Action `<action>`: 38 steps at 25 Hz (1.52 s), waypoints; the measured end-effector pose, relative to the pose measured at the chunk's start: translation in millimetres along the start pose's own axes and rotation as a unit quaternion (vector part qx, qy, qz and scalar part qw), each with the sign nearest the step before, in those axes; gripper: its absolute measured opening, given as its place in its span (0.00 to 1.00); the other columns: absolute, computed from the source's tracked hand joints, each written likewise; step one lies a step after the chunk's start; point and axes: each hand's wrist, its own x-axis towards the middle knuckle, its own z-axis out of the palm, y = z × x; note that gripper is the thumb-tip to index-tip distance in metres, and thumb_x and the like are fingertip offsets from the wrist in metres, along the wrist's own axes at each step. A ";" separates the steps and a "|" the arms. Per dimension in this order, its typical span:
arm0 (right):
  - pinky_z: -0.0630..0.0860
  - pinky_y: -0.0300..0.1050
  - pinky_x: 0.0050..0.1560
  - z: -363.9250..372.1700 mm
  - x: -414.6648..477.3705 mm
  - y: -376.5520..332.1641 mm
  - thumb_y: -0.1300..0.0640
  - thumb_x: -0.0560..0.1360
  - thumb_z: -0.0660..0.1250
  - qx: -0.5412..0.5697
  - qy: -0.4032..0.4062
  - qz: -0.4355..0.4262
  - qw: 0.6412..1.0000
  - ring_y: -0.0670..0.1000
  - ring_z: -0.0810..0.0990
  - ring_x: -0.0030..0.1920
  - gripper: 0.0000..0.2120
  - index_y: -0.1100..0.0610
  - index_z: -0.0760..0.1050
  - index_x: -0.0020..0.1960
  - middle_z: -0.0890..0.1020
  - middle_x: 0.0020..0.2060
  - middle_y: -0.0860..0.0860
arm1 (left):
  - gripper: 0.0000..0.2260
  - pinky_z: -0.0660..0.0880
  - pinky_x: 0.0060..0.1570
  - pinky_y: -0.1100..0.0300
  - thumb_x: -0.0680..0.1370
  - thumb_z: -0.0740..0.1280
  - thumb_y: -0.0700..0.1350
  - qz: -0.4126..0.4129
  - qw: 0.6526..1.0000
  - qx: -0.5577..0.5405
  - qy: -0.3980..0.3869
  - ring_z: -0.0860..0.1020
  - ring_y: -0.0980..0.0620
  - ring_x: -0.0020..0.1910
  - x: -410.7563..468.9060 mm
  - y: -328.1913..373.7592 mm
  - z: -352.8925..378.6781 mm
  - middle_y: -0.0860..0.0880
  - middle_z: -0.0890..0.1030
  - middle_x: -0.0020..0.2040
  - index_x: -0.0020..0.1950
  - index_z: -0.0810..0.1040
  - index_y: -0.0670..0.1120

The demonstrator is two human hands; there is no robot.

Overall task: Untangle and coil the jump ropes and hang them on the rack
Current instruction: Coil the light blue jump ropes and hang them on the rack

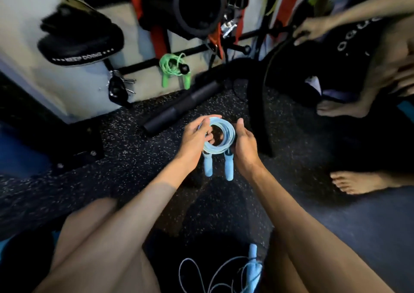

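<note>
Left hand [195,136] and right hand [244,145] both grip the coiled light-blue jump rope [226,133] between them, handles [229,167] dangling below.

Dim, dark floor, motion blur, wide-angle warp at edges.

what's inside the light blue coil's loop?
Left hand fingers poke through the coiled light blue jump rope; dark speckled floor shows behind. Right hand covers the coil's right edge.

One head-worn camera looks steeply forward and down, close over both forearms, toward the speckled floor [125,136] and wall rack [143,65].
</note>
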 end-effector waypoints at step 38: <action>0.78 0.46 0.53 136.2 277.4 -1.7 0.64 0.79 0.62 -0.111 0.070 -0.315 0.940 0.47 0.81 0.44 0.03 0.60 0.74 0.51 0.81 0.42 0.47 | 0.04 0.79 0.48 0.49 0.75 0.67 0.39 0.242 0.877 0.267 0.318 0.81 0.49 0.44 275.5 1.4 -86.0 0.47 0.82 0.45 0.48 0.79 0.46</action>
